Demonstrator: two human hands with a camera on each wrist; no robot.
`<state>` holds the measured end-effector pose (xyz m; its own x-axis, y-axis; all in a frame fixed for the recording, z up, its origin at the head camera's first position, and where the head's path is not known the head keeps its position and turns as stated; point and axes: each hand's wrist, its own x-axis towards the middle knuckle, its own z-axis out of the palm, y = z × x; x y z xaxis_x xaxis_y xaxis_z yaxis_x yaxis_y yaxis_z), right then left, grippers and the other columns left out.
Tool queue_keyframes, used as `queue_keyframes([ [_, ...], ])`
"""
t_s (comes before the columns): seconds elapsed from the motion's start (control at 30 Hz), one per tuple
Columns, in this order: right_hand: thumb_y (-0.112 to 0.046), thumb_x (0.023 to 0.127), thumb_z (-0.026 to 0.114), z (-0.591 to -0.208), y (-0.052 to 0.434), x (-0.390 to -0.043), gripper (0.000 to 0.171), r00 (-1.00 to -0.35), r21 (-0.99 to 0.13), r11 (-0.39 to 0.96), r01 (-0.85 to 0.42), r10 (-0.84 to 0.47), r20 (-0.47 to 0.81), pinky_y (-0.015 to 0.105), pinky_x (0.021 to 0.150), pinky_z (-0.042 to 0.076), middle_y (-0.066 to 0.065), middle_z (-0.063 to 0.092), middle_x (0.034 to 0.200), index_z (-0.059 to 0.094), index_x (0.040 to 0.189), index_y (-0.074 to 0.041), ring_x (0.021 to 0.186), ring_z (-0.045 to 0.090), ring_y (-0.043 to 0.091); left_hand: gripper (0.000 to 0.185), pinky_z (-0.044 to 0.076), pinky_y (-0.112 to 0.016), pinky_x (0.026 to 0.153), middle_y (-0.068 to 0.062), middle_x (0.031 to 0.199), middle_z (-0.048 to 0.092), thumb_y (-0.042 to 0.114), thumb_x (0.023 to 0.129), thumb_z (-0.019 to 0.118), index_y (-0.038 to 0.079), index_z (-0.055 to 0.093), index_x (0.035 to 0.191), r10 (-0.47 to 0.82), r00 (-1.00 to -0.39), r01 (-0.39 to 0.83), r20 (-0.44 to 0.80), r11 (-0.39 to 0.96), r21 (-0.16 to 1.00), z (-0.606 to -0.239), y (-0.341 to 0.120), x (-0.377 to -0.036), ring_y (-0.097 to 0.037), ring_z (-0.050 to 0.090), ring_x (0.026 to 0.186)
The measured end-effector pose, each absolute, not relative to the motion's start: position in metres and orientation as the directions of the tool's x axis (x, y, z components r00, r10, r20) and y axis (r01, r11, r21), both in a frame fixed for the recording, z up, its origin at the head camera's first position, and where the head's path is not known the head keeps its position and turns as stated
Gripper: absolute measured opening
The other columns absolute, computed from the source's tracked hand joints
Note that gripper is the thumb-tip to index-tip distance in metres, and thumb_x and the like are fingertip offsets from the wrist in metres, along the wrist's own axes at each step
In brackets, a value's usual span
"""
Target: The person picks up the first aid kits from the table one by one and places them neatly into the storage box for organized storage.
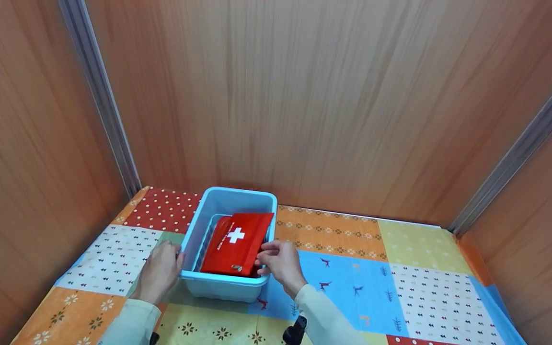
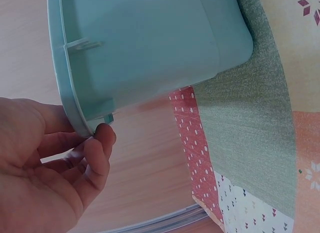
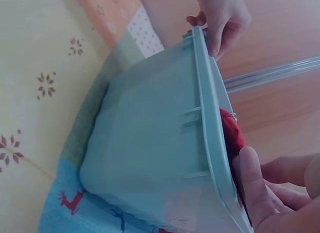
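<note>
A light blue plastic bin (image 1: 223, 288) stands on the patterned cloth, left of the middle in the head view. Inside it lies a red first-aid pouch (image 1: 252, 235) with a white cross, tilted up along its right side. Under the pouch's left edge shows a blue basket (image 1: 204, 243). My left hand (image 1: 159, 268) pinches the bin's rim (image 2: 70, 93) at the near left corner, fingertips below the lip. At the right rim, my right hand (image 1: 281, 263) pinches the pouch's right edge, with some fingertips hidden inside the bin. In the right wrist view a strip of red pouch (image 3: 231, 130) shows above the rim.
A patchwork-print tablecloth (image 1: 352, 287) covers the surface and runs right of the bin. Wood-grain panels (image 1: 304, 105) stand behind and at both sides, joined by grey metal corner strips (image 1: 106, 100). The bin's far end is near the back panel.
</note>
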<state>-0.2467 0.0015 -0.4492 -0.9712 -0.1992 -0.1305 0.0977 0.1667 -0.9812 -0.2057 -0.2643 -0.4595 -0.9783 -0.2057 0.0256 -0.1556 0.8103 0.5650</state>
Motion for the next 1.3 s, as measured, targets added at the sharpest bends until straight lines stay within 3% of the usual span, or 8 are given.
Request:
queue_keyframes([
  [0.3, -0.006, 0.092, 0.065, -0.456, 0.008, -0.249, 0.028, -0.982, -0.984, 0.155, 0.083, -0.157, -0.108, 0.03, 0.068, 0.058, 0.017, 0.067, 0.107, 0.063, 0.12, -0.003, 0.094, 0.069, 0.032, 0.027, 0.045, -0.03, 0.062, -0.015, 0.094, 0.055, 0.013, 0.094, 0.063, -0.008, 0.062, 0.111, -0.192, -0.981, -0.147, 0.021, 0.813, 0.564, -0.459, -0.263, -0.207, -0.021, 0.057, 0.082],
  [0.7, -0.009, 0.094, 0.063, -0.468, 0.042, -0.254, 0.022, -0.988, -0.984, 0.179, -0.011, -0.151, -0.016, 0.034, 0.066, 0.059, 0.014, 0.068, 0.096, 0.066, 0.114, -0.001, 0.079, 0.069, 0.018, 0.025, 0.045, -0.032, 0.063, -0.015, 0.092, 0.056, 0.013, 0.093, 0.064, -0.008, 0.063, 0.109, -0.17, -0.983, -0.111, 0.063, 0.84, 0.531, -0.461, -0.262, -0.208, -0.023, 0.057, 0.083],
  [0.93, -0.017, 0.094, 0.065, -0.478, 0.079, -0.256, 0.02, -0.99, -0.963, 0.262, -0.059, -0.139, 0.023, 0.031, 0.065, 0.058, 0.011, 0.07, 0.098, 0.069, 0.11, -0.004, 0.083, 0.068, 0.017, 0.027, 0.044, -0.031, 0.062, -0.015, 0.09, 0.054, 0.013, 0.094, 0.062, -0.01, 0.065, 0.11, -0.17, -0.979, -0.086, 0.109, 0.841, 0.534, -0.465, -0.262, -0.209, -0.023, 0.055, 0.081],
  [1.13, -0.017, 0.096, 0.063, -0.488, 0.12, -0.26, 0.019, -0.998, -0.935, 0.355, -0.019, -0.069, -0.005, 0.033, 0.069, 0.058, 0.009, 0.07, 0.101, 0.069, 0.109, -0.006, 0.084, 0.065, 0.015, 0.033, 0.045, -0.033, 0.063, -0.016, 0.089, 0.056, 0.014, 0.092, 0.065, -0.011, 0.064, 0.114, -0.193, -0.966, -0.089, 0.175, 0.877, 0.473, -0.471, -0.265, -0.206, -0.025, 0.056, 0.083],
  [1.3, -0.016, 0.096, 0.062, -0.494, 0.159, -0.264, 0.018, -0.999, -0.901, 0.433, 0.025, 0.031, -0.013, 0.03, 0.072, 0.056, 0.011, 0.07, 0.105, 0.07, 0.109, -0.006, 0.088, 0.065, 0.017, 0.04, 0.05, -0.045, 0.076, -0.021, 0.106, 0.054, 0.015, 0.091, 0.066, -0.01, 0.058, 0.121, -0.196, -0.945, -0.065, 0.263, 0.898, 0.436, -0.477, -0.264, -0.204, -0.032, 0.054, 0.097],
])
